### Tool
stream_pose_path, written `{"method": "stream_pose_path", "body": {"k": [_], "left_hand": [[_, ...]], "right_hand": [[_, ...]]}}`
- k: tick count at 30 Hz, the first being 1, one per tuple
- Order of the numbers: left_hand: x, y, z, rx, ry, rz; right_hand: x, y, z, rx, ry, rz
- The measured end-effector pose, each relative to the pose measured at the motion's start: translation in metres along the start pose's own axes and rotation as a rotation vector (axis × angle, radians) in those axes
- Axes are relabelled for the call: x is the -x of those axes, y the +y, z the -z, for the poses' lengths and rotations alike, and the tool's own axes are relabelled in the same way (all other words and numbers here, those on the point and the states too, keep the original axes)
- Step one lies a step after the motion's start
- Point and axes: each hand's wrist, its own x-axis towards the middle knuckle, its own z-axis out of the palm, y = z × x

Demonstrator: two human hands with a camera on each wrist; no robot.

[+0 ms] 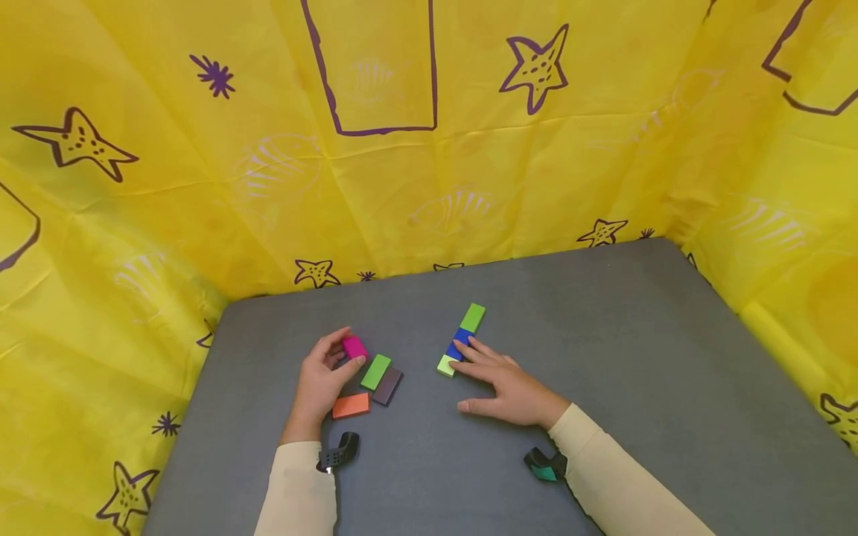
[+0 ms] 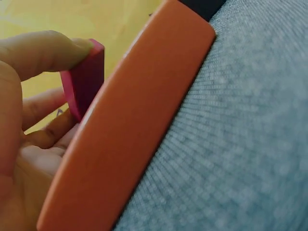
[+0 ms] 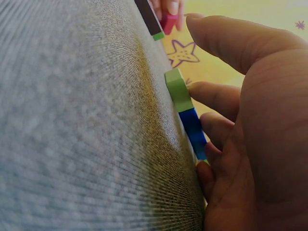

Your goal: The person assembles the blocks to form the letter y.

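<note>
Between thumb and fingers my left hand [image 1: 325, 378] pinches a magenta block [image 1: 355, 348]; the left wrist view shows the magenta block [image 2: 86, 79] raised on its side. My right hand [image 1: 507, 387] lies with spread fingers along a row of blocks, its fingertips touching the blue block [image 1: 461, 343] and the pale yellow-green block [image 1: 446, 365]. At the far end of that row sits a green block [image 1: 473, 318], in line with the blue one. In the right wrist view, the fingers reach against the side of the blue block [image 3: 193, 130].
Near the left hand lie a second green block [image 1: 376, 371], a dark grey-purple block [image 1: 388, 386] touching it, and an orange block [image 1: 351, 406]. The grey table [image 1: 429, 476] is bordered by a yellow patterned cloth [image 1: 375, 186] at the back and sides.
</note>
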Motion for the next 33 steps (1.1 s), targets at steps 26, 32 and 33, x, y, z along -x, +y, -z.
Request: {"method": "stream_pose_path", "body": {"k": [26,32,33], "left_hand": [[0.000,0.021,-0.019,0.220,0.010,-0.135],[0.001,0.030,-0.031,0.255,-0.022,-0.180],[0.001,0.031,-0.032,0.256,-0.028,-0.185]], "right_hand": [[0.000,0.000,-0.001,0.002,0.000,-0.003],[-0.001,0.002,-0.001,0.004,-0.003,-0.001],[-0.001,0.003,-0.002,0.006,-0.001,0.003]]}}
